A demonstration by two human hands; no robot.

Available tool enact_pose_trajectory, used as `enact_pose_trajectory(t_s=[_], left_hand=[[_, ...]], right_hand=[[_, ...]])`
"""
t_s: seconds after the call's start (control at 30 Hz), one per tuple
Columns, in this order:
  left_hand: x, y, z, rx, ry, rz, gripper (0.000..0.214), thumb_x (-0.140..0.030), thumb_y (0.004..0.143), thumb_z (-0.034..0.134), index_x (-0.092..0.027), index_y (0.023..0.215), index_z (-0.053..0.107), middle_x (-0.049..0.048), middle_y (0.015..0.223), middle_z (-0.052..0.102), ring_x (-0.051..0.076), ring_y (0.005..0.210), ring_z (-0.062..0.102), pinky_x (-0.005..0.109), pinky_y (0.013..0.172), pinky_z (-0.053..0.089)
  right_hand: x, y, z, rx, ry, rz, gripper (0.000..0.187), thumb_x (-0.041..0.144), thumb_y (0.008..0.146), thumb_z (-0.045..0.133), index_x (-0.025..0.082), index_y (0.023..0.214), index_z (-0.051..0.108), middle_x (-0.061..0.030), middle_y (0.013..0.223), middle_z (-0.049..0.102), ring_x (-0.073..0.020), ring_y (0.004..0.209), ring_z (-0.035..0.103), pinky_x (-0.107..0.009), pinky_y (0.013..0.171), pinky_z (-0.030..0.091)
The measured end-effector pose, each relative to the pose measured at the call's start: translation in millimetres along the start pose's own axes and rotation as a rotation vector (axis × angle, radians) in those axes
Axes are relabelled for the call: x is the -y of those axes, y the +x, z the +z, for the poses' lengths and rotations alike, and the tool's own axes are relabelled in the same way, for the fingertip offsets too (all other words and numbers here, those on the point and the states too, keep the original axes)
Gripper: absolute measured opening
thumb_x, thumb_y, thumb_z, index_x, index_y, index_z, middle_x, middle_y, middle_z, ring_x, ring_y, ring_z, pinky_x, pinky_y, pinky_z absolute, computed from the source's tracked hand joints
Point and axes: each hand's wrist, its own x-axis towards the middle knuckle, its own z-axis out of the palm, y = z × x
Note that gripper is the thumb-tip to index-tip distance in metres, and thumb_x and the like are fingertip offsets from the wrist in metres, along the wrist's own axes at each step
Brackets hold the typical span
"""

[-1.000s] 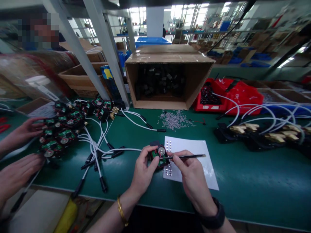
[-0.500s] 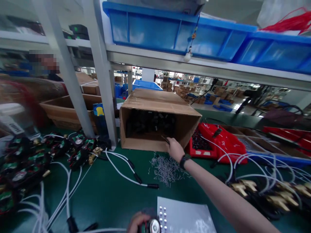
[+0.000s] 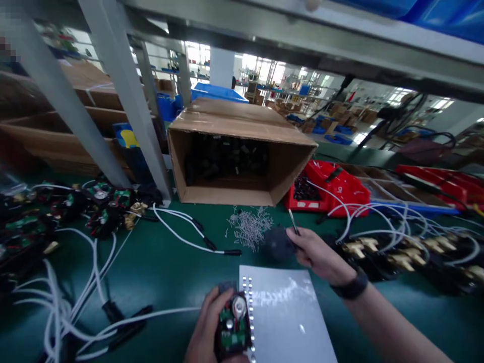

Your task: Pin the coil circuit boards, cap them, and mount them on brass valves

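Observation:
My left hand (image 3: 207, 330) grips a small black unit with a green circuit board (image 3: 232, 325) at the bottom edge, beside a white sheet (image 3: 287, 322) carrying rows of small silver dots. A white cable runs left from the unit. My right hand (image 3: 315, 252) hovers over the green mat, fingers closed on a blurred round black part (image 3: 278, 243), with thin tweezers (image 3: 293, 222) sticking up from the same hand. An open cardboard box (image 3: 238, 151) lying on its side holds several black parts just beyond.
A heap of small metal pins (image 3: 249, 227) lies before the box. Red bins (image 3: 325, 189) stand to its right, brass-fitted assemblies with white cables (image 3: 401, 247) further right. Circuit-board units and white cables (image 3: 75, 212) crowd the left. Grey shelf posts (image 3: 128, 101) rise behind.
My right hand has drawn back from the cardboard box mouth toward me, now carrying a black part. The view has tilted down, so my left hand with the unit shows more fully.

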Motion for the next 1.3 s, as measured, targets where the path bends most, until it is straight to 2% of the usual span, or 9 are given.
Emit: enact_pose_trajectory(t_s=[0.1, 0.23, 0.37, 0.6, 0.73, 0.97, 1.13, 1.2, 1.3], left_hand=[[-6, -2, -0.4, 0.049, 0.070, -0.063, 0.068, -0.034, 0.060, 0.073, -0.022, 0.123, 0.050, 0.0106, 0.137, 0.031, 0.029, 0.128, 0.029, 0.045, 0.106, 0.022], [-16, 0, 3.1, 0.025, 0.134, -0.045, 0.061, -0.032, 0.063, 0.070, -0.021, 0.119, 0.049, 0.0092, 0.132, 0.036, 0.028, 0.124, 0.034, 0.046, 0.105, 0.024], [-25, -1, 4.9, -0.038, 0.102, -0.103, 0.081, -0.027, 0.064, 0.068, -0.019, 0.132, 0.025, 0.0105, 0.129, 0.039, 0.024, 0.114, 0.043, 0.041, 0.098, 0.034], [-42, -11, 11.4, -0.050, 0.402, 0.008, 0.074, -0.039, 0.053, 0.077, -0.021, 0.116, 0.043, 0.0035, 0.112, 0.051, 0.022, 0.103, 0.048, 0.037, 0.090, 0.038], [-48, -22, 25.0, -0.024, 0.685, 0.171, 0.075, -0.047, 0.051, 0.078, -0.018, 0.113, 0.047, 0.0052, 0.100, 0.053, 0.024, 0.093, 0.047, 0.040, 0.083, 0.038], [-40, -24, 23.5, -0.102, 0.603, 0.161, 0.070, -0.040, 0.057, 0.076, -0.021, 0.115, 0.044, 0.0023, 0.105, 0.053, 0.021, 0.097, 0.047, 0.037, 0.086, 0.038], [-37, -18, 9.1, -0.123, 0.447, 0.023, 0.062, -0.041, 0.062, 0.071, -0.022, 0.115, 0.043, 0.0009, 0.111, 0.053, 0.019, 0.102, 0.049, 0.035, 0.089, 0.039], [-36, -16, 6.6, -0.096, 0.457, 0.027, 0.063, -0.043, 0.062, 0.070, -0.023, 0.115, 0.043, 0.0008, 0.112, 0.052, 0.020, 0.104, 0.049, 0.035, 0.090, 0.040], [-34, -15, 5.3, -0.068, 0.488, 0.058, 0.065, -0.047, 0.063, 0.069, -0.023, 0.117, 0.042, 0.0013, 0.116, 0.051, 0.020, 0.107, 0.047, 0.035, 0.093, 0.038]], right_hand=[[-39, -67, 3, 0.135, 0.192, 0.144, 0.057, 0.072, 0.070, 0.046, 0.016, 0.073, 0.040, 0.0038, 0.054, 0.026, -0.0073, 0.044, 0.021, -0.019, 0.039, 0.020], [-54, -102, 23, -0.143, -0.394, -0.110, 0.058, 0.057, 0.083, 0.038, 0.017, 0.124, 0.047, -0.0118, 0.103, 0.049, -0.0218, 0.086, 0.051, -0.032, 0.075, 0.041], [-40, -111, 38, -0.121, -0.711, -0.096, 0.060, 0.050, 0.083, 0.041, 0.029, 0.138, 0.030, -0.0118, 0.112, 0.042, -0.0219, 0.074, 0.052, -0.035, 0.066, 0.040], [-32, -118, 51, 0.272, 0.671, 0.310, 0.067, 0.072, 0.069, 0.041, 0.016, 0.106, 0.043, -0.0025, 0.074, 0.046, -0.0033, 0.042, 0.015, -0.017, 0.037, 0.014], [-34, -123, 79, 0.289, 1.007, 0.482, 0.059, 0.063, 0.062, 0.064, 0.018, 0.090, 0.040, 0.0054, 0.058, 0.036, -0.0009, 0.038, 0.013, -0.013, 0.034, 0.009], [-32, -124, 83, 0.239, 0.822, 0.276, 0.050, 0.063, 0.078, 0.048, 0.021, 0.104, 0.041, 0.0022, 0.067, 0.046, -0.0018, 0.037, 0.015, -0.014, 0.033, 0.011], [-42, -126, 47, -0.523, -0.306, -0.299, 0.052, 0.051, 0.079, 0.049, 0.021, 0.121, 0.043, -0.0107, 0.106, 0.050, -0.0185, 0.075, 0.053, -0.027, 0.056, 0.041], [-55, -122, 37, -0.461, -0.592, -0.330, 0.049, 0.047, 0.081, 0.047, 0.021, 0.122, 0.044, -0.0110, 0.109, 0.049, -0.0238, 0.086, 0.053, -0.034, 0.068, 0.043], [-70, -117, 28, -0.342, -0.447, -0.303, 0.044, 0.044, 0.084, 0.047, 0.019, 0.120, 0.042, -0.0082, 0.108, 0.051, -0.0216, 0.095, 0.051, -0.034, 0.081, 0.041]])
